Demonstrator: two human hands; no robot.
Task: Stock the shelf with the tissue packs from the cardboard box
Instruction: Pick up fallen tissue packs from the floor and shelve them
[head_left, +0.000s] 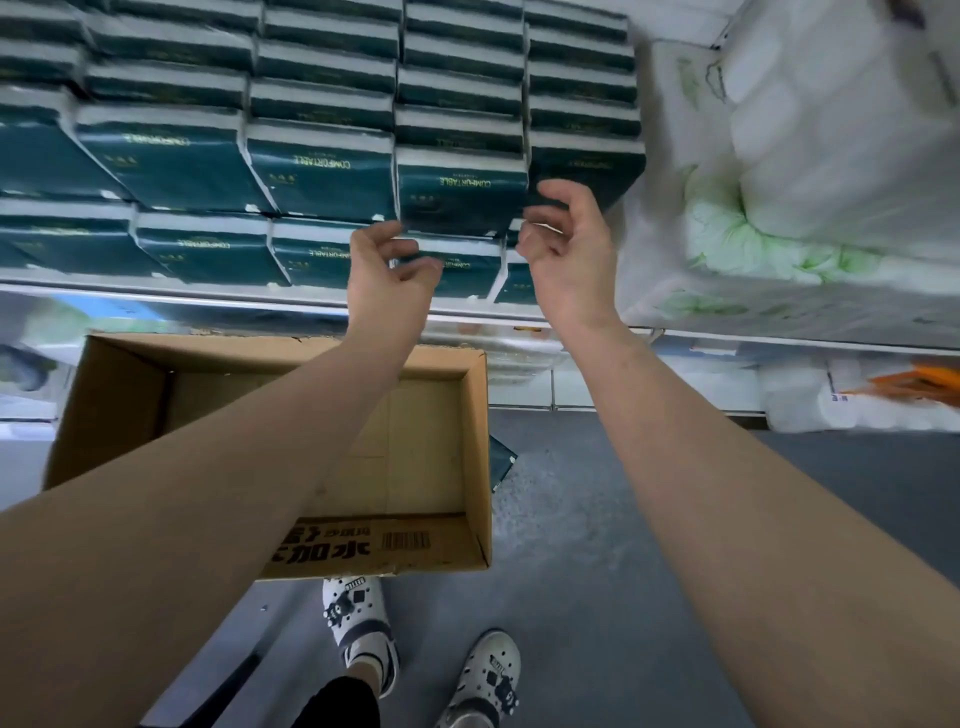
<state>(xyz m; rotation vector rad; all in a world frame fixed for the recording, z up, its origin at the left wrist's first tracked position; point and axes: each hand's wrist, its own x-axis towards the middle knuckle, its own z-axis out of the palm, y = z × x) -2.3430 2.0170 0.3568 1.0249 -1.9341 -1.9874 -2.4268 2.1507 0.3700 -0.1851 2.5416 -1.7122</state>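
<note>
Below my wrists stands the open brown cardboard box (130, 400), its near flap printed with a barcode and "加水". My left hand (389, 273) and right hand (569, 254) are loosely curled, holding nothing. Between them, just beyond my fingertips, a dark green tissue pack (460, 195) reads "COMFORTABLE" (upside down from here), stacked on the white shelf (208, 297).

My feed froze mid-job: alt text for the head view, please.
The left hand and right hand hover, fingers loosely curled and gripping nothing, either side of a dark green tissue pack on the shelf stacked with matching packs. The cardboard box on the floor below shows no packs; one stray pack lies beside it.
</note>
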